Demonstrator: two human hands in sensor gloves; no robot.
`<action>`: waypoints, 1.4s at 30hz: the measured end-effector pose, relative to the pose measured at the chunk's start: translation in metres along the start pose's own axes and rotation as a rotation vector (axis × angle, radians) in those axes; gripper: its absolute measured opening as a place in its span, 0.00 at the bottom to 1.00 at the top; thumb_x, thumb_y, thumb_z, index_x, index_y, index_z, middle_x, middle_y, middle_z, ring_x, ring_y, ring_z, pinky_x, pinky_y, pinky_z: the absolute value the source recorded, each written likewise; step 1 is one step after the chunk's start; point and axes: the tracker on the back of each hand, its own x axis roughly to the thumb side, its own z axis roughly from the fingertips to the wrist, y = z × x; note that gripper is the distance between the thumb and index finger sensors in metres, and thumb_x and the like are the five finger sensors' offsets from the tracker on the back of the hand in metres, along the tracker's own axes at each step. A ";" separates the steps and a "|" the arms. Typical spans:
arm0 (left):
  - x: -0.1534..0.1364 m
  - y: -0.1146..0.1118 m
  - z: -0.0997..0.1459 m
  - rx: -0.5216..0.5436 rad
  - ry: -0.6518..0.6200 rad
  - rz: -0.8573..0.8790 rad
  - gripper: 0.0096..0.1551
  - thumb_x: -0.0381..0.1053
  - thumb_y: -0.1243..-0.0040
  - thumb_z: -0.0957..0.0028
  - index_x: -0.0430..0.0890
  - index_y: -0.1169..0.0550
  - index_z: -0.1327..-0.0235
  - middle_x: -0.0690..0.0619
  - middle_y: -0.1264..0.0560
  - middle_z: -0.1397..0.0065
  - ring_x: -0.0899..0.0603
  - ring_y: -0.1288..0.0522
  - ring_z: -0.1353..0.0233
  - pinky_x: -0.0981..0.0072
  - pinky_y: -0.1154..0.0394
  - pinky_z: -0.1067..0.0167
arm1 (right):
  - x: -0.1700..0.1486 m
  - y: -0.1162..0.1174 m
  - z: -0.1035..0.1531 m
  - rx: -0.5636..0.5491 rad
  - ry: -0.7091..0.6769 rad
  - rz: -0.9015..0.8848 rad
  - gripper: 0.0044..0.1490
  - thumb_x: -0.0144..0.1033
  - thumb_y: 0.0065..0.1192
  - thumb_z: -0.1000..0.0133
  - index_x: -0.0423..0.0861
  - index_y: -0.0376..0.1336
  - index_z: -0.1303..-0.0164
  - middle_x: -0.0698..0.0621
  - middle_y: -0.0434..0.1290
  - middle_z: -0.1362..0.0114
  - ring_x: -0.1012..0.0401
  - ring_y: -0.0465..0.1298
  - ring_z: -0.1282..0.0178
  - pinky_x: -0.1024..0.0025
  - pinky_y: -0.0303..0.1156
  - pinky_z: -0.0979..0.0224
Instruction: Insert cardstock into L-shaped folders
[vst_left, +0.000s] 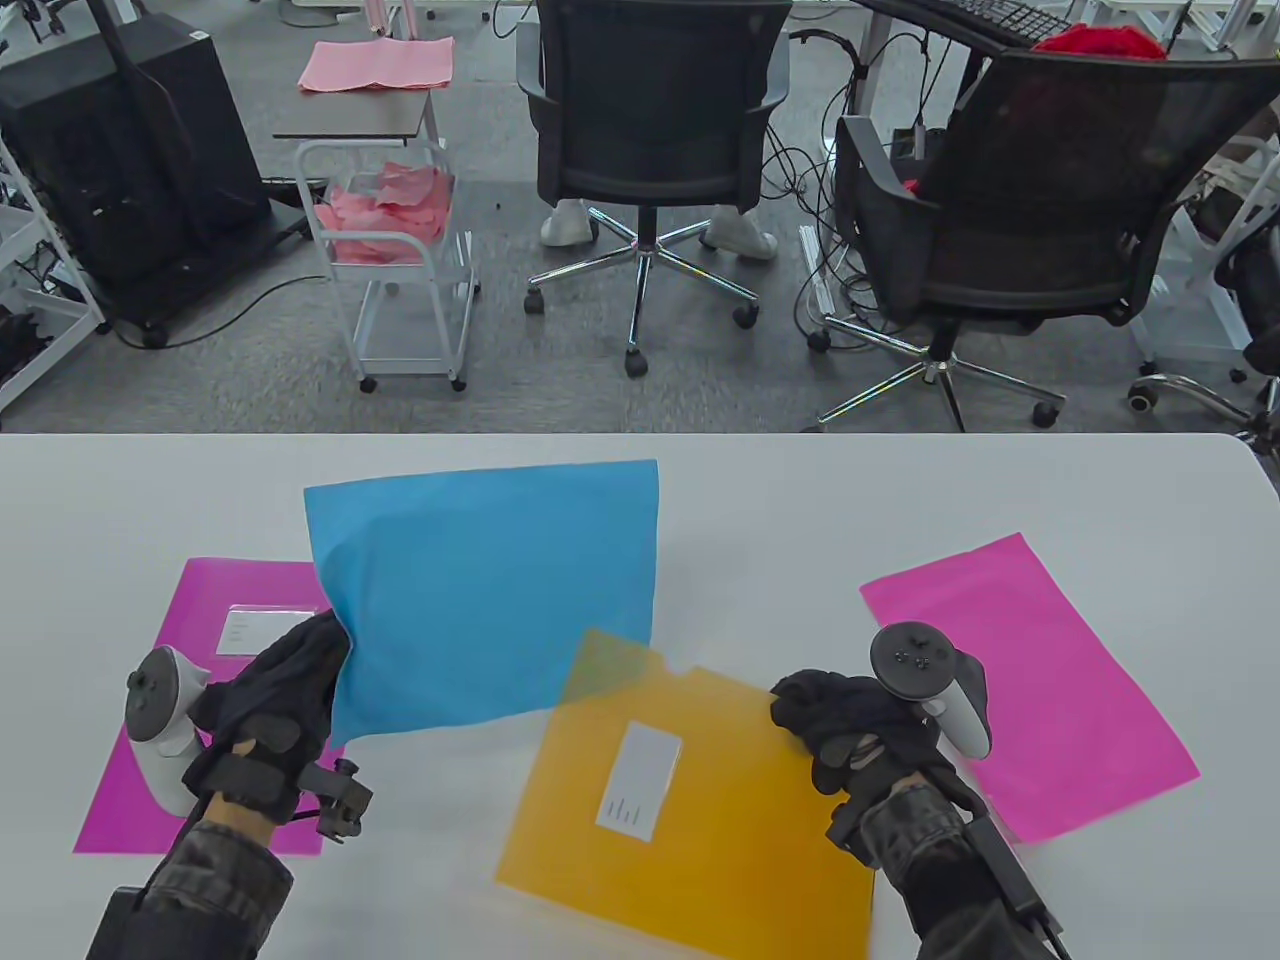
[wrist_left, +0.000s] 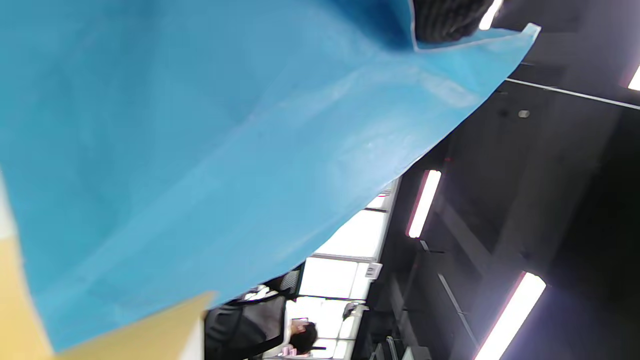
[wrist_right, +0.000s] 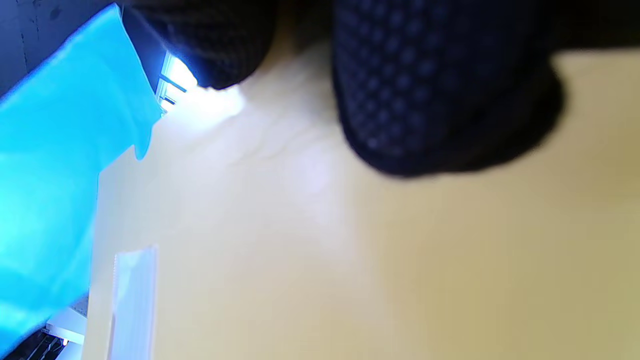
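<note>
**Blue sheet and yellow folder brought together above the table**

The person's left hand (vst_left: 285, 690) pinches the large blue sheet of cardstock (vst_left: 490, 590) at its near left corner, so the rest of it hangs free and tilts up off the white table (vst_left: 760, 510). Holding it by a corner leaves the opposite edge clear to lead into a pocket. In the left wrist view the dark glove fingertips (wrist_left: 450, 17) close over the sheet's edge (wrist_left: 250, 150), with the ceiling lights showing beyond it, which tells me the sheet is well lifted.

The right hand (vst_left: 850, 735) grips the translucent yellow L-shaped plastic folder with a white label (vst_left: 690, 790) by its right edge, and the folder looks raised and slightly blurred. The right wrist view shows the gloved fingers (wrist_right: 430, 100) pressed flat on the yellow film (wrist_right: 400, 275). The folder's far left corner overlaps the blue sheet's near right corner, and the blue shows greenish through it, so the two are lined up for feeding. I cannot tell whether the sheet has entered between the folder's leaves.

A magenta folder with a label (vst_left: 205, 640) lies flat under the left hand's side, and a second magenta sheet (vst_left: 1030, 680) lies flat to the right, both apparently waiting their turn.
</note>
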 end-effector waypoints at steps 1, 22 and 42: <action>-0.016 0.004 0.001 -0.013 0.077 -0.004 0.24 0.57 0.41 0.47 0.48 0.19 0.43 0.47 0.13 0.46 0.41 0.09 0.50 0.44 0.20 0.45 | 0.000 0.000 0.000 -0.003 -0.002 0.002 0.27 0.47 0.63 0.56 0.46 0.64 0.51 0.42 0.77 0.60 0.58 0.82 0.82 0.67 0.80 0.81; -0.074 -0.084 0.001 -0.425 0.337 -0.848 0.23 0.52 0.42 0.47 0.43 0.20 0.45 0.42 0.22 0.35 0.31 0.21 0.37 0.33 0.33 0.38 | 0.028 0.024 0.001 -0.078 -0.024 0.154 0.27 0.49 0.61 0.56 0.47 0.64 0.52 0.46 0.77 0.61 0.61 0.81 0.82 0.71 0.80 0.80; -0.094 -0.088 0.003 -0.376 0.404 -0.735 0.24 0.58 0.26 0.54 0.47 0.21 0.53 0.56 0.14 0.59 0.48 0.09 0.63 0.50 0.17 0.56 | 0.044 0.037 0.001 -0.016 -0.152 0.106 0.27 0.49 0.62 0.56 0.47 0.64 0.52 0.46 0.77 0.60 0.61 0.81 0.82 0.70 0.80 0.80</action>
